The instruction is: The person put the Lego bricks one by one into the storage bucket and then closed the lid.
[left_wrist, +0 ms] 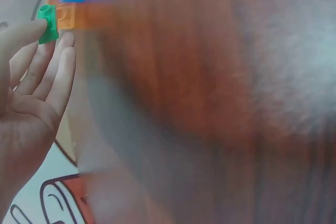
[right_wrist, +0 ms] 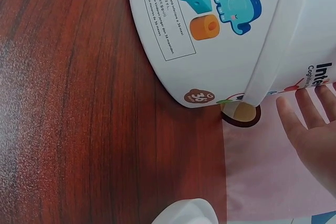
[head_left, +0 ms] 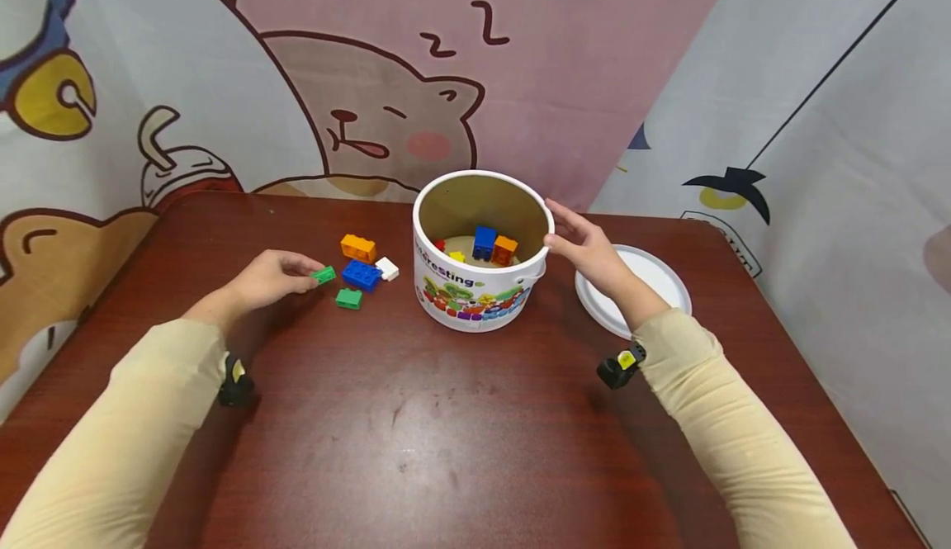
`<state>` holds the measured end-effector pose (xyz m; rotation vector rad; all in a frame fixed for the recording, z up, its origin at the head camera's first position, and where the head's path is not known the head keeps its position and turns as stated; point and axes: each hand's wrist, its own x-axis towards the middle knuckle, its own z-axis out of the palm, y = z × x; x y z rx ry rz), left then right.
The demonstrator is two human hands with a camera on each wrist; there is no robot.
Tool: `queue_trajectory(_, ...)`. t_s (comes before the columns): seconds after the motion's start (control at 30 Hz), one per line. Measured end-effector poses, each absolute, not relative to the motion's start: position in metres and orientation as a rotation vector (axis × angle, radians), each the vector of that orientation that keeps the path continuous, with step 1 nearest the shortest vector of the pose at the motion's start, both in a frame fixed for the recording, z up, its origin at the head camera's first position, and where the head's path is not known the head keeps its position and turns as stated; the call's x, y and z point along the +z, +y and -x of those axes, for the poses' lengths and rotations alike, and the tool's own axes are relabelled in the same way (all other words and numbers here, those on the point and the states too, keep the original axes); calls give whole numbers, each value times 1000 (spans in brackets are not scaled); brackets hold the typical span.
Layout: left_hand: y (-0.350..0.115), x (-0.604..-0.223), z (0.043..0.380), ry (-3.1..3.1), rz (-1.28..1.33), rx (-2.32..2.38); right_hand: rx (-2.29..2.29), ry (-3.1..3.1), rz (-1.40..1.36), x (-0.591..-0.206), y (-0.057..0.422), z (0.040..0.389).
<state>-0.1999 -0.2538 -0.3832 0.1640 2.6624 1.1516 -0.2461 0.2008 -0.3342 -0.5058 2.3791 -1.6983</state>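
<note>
My left hand (head_left: 271, 285) pinches a small green toy brick (head_left: 324, 275) between thumb and fingertips, just left of a small group of bricks. In the left wrist view this brick (left_wrist: 49, 31) shows at the thumb tip, the other fingers extended. Beside it lie an orange brick (head_left: 358, 248), a blue brick (head_left: 361, 275), a white brick (head_left: 387, 268) and another green brick (head_left: 348, 299). My right hand (head_left: 590, 253) touches the right side of a white bucket (head_left: 475, 297) near its rim, fingers rather straight. Inside the bucket are blue (head_left: 484, 243), orange (head_left: 504, 250), yellow and red bricks.
A round white lid (head_left: 654, 272) lies right of the bucket, partly behind my right forearm. The dark reddish wood table (head_left: 416, 450) ends at the back against a cloth printed with cartoon animals (head_left: 371, 111).
</note>
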Motion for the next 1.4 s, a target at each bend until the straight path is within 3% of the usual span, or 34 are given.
queue_trajectory(0.63,-262,-341,201,2712,-135,1267,-1740,2360,509,-337,200,244)
queue_trajectory(1.4,-218,-285,210,2680,-206,1360,-1752,2360,508,-337,199,245)
